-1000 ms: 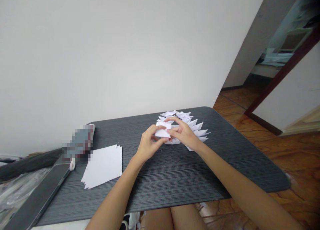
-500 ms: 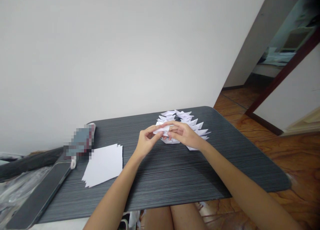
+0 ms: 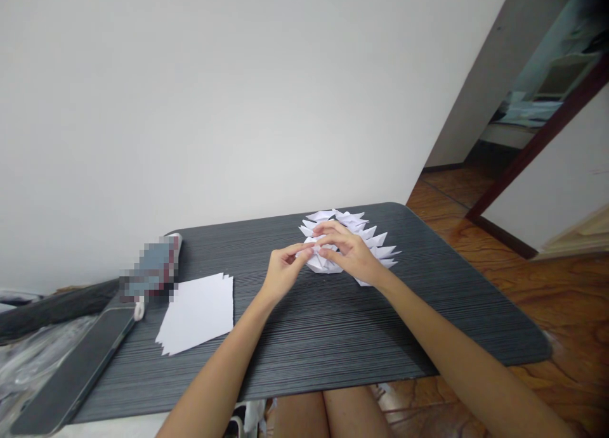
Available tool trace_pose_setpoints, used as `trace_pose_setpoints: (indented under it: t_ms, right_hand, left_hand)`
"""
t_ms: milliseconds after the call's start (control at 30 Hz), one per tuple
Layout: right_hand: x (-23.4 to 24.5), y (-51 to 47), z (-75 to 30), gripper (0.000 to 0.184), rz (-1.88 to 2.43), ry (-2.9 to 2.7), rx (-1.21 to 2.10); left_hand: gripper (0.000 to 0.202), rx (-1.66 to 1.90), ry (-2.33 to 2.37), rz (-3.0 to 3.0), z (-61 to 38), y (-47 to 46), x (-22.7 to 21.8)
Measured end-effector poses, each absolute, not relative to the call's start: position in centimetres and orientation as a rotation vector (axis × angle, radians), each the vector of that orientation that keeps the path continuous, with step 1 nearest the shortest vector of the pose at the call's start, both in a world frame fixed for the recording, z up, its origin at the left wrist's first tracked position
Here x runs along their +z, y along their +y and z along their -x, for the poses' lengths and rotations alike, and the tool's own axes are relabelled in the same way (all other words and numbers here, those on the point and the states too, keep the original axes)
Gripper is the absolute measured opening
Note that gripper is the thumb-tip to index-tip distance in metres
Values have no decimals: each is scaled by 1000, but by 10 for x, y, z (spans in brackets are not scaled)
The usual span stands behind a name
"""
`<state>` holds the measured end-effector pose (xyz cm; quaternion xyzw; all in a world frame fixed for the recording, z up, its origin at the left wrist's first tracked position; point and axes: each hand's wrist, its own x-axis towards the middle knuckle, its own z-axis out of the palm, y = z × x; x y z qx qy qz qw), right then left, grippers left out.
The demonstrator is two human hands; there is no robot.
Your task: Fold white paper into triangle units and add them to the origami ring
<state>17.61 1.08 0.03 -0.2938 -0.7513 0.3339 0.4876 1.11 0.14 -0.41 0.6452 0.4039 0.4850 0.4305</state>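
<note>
My left hand (image 3: 281,272) and my right hand (image 3: 346,251) meet over a small folded piece of white paper (image 3: 318,258), both pinching it between fingertips just above the dark striped table (image 3: 333,324). Right behind the hands lies a heap of folded white paper triangles (image 3: 368,238), their points sticking out to the right. A stack of flat white paper sheets (image 3: 197,312) lies on the table to the left of my left forearm.
A blurred grey and red object (image 3: 152,267) sits at the table's left rear corner. A dark flat slab (image 3: 71,371) lies along the left edge. White wall behind; wooden floor (image 3: 547,286) and an open doorway at the right. My bare knees show under the front edge.
The paper between my fingers was a wider flat piece one second ago; it is now folded smaller and held lower, close to the heap. Both hands stayed in much the same place.
</note>
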Motion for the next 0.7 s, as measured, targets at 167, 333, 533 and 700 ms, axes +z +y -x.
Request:
trace_pose_setpoints:
  t_ms: [167, 333, 533, 700]
  right_hand:
    - [-1, 12, -176, 16, 674, -1758, 931]
    - [-2, 12, -172, 16, 715, -1628, 951]
    - [-7, 17, -171, 20, 811, -1505, 981]
    - [-3, 15, -172, 22, 783, -1540, 1159]
  left_hand:
    - [30, 1179, 974, -1596, -11, 1, -4]
    - [33, 1186, 949, -1678, -14, -2, -6]
    - [23, 1315, 1085, -1758, -13, -3, -9]
    - [15, 1432, 1157, -1759, -13, -6, -1]
